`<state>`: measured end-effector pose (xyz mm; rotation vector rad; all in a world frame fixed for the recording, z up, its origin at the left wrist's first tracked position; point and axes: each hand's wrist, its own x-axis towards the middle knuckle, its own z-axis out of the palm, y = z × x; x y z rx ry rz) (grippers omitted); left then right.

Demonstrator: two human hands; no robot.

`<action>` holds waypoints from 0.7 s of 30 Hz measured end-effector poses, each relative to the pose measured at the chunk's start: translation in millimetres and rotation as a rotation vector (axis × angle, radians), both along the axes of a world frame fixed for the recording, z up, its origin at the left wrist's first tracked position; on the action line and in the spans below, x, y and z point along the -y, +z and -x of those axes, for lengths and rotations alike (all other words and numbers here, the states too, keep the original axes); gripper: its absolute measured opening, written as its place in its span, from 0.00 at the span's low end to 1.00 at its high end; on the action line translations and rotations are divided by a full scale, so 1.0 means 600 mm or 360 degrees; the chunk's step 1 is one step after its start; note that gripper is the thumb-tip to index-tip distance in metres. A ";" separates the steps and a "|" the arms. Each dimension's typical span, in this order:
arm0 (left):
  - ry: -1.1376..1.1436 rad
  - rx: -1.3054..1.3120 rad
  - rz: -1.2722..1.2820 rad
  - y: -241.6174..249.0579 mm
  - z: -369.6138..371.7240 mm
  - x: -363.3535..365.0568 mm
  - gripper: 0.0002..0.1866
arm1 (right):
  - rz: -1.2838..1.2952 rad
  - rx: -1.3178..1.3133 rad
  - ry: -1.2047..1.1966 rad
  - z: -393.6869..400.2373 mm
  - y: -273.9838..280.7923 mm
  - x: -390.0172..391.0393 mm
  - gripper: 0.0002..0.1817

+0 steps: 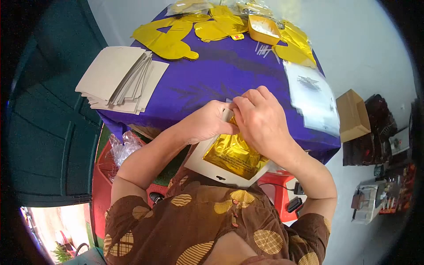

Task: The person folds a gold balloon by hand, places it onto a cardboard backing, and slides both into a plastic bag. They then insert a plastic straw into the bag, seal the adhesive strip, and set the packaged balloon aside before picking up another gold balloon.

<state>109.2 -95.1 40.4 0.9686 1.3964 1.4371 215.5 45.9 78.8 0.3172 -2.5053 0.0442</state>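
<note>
A package (234,155) of folded shiny gold foil, probably a foil balloon, lies against a white card (207,168) with a hang hole, near my lap at the table's front edge. Small printed text runs across its front. My left hand (211,121) grips its upper left part, thumb pointing inward. My right hand (260,117) is closed at the top edge, fingers bent over it and meeting the left fingertips. What the fingertips pinch there is hidden.
On the purple tablecloth (212,79) are a stack of white cards (112,75), flat gold foil balloons (165,39), clear plastic sleeves (312,99), an orange tub of white bits (263,30) and some thin clear strips (262,50). A red basket (106,163) stands lower left; a cardboard box (353,115) is right.
</note>
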 end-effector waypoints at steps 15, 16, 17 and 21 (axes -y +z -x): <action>-0.0102 0.0000 0.0091 0.029 -0.011 -0.020 0.14 | -0.0405 0.0405 -0.0130 -0.014 0.070 -0.004 0.07; -0.0100 0.0014 0.0088 0.029 -0.012 -0.020 0.15 | -0.0390 0.0416 -0.0088 -0.015 0.074 -0.007 0.07; -0.0088 -0.0033 0.0081 0.031 -0.014 -0.020 0.16 | -0.0383 0.0424 -0.0075 -0.017 0.077 -0.009 0.07; -0.0085 -0.0175 0.0078 0.038 -0.019 -0.024 0.17 | -0.0341 0.0462 -0.0060 -0.017 0.084 -0.017 0.06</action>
